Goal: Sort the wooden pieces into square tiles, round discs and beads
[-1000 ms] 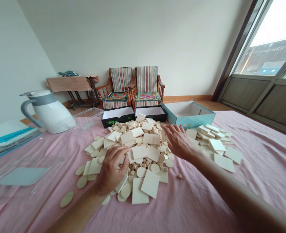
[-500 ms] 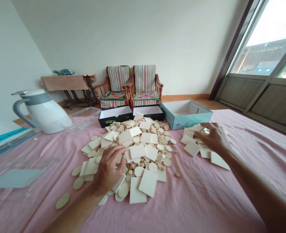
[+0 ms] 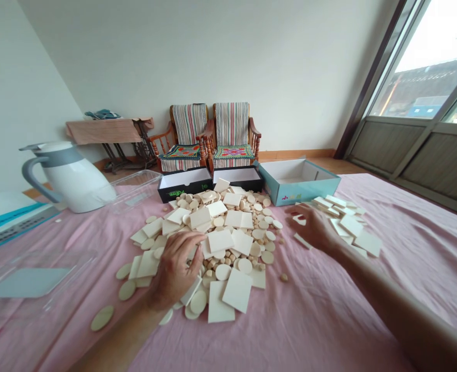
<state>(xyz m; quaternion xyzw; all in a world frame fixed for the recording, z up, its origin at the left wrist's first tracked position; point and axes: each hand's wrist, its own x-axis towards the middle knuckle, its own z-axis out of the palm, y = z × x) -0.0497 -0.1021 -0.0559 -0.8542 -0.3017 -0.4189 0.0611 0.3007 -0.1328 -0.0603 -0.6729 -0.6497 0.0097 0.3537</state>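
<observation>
A heap of pale wooden pieces lies mid-table: square tiles (image 3: 221, 240), round discs (image 3: 223, 272) and small chunky bits. My left hand (image 3: 179, 263) rests on its near left side, thumb apart from the bent fingers; a pale piece shows in the gap, and I see no grip on it. To the right is a smaller pile of square tiles (image 3: 351, 225). Over that pile's left edge hovers my right hand (image 3: 309, 225), fingers loosely bent and apart from the thumb, with tiles partly covered beneath it. Nothing shows clearly held in it.
Behind the heap stand two black boxes (image 3: 185, 186) and a light blue box (image 3: 309, 192). At left are a white jug (image 3: 77, 178), clear plastic trays (image 3: 30, 281) and a blue-white package (image 3: 15, 222). A pink cloth (image 3: 283, 330) covers the table.
My right hand has moved left and slightly toward me, uncovering tiles on the right of the smaller pile. My left hand has stayed nearly still on the heap.
</observation>
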